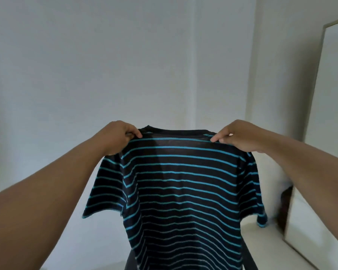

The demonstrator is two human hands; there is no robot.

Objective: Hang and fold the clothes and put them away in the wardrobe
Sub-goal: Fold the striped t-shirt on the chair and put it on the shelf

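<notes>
A black T-shirt with thin blue stripes (180,184) hangs spread out in front of me, collar up, both short sleeves drooping at the sides. My left hand (119,136) pinches its left shoulder beside the collar. At the other shoulder my right hand (238,136) pinches the fabric the same way. Both arms are stretched forward at chest height. The shirt's lower hem runs out of the bottom of the frame. No wardrobe or hanger is visible.
A plain white wall (105,65) fills the background. A tall mirror with a pale frame (318,98) leans against the wall on the right, standing on the light floor (265,248). Something dark (131,264) shows behind the shirt at the bottom.
</notes>
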